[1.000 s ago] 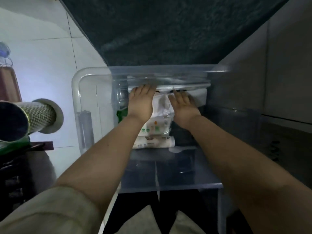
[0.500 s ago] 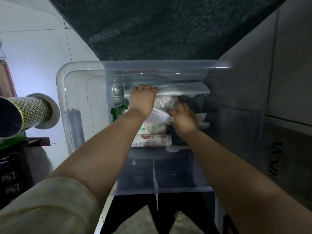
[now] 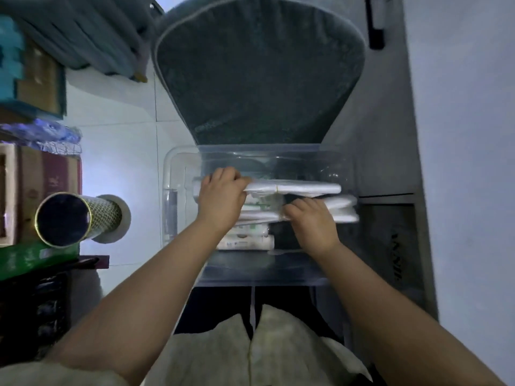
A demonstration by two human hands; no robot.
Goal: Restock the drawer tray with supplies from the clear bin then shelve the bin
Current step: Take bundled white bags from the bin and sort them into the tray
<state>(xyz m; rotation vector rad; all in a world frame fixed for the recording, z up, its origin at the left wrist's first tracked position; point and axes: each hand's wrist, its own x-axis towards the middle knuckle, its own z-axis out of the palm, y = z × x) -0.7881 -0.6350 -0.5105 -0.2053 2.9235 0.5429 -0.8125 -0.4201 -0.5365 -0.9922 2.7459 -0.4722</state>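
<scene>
The clear bin (image 3: 178, 168) sits on the floor in front of my knees. Inside it lie white packs of supplies. My left hand (image 3: 221, 197) grips the left end of the upper white pack (image 3: 306, 188), fingers curled over its edge. My right hand (image 3: 312, 222) holds the lower white pack (image 3: 344, 210) with curled fingers, near the bin's right side. A white and green printed packet (image 3: 245, 240) lies flat below my left wrist. The drawer tray is not in view.
A dark grey chair cushion (image 3: 259, 79) rises right behind the bin. A gold-rimmed patterned tube (image 3: 78, 218) and stacked boxes (image 3: 36, 190) stand at the left. A grey cabinet side (image 3: 390, 168) runs along the right. White floor tiles (image 3: 119, 151) lie left of the bin.
The camera tilted up, showing the whole cushion and the shelves at left. My left hand has closed over the upper pack's end; my right hand slid right and took hold of the lower pack.
</scene>
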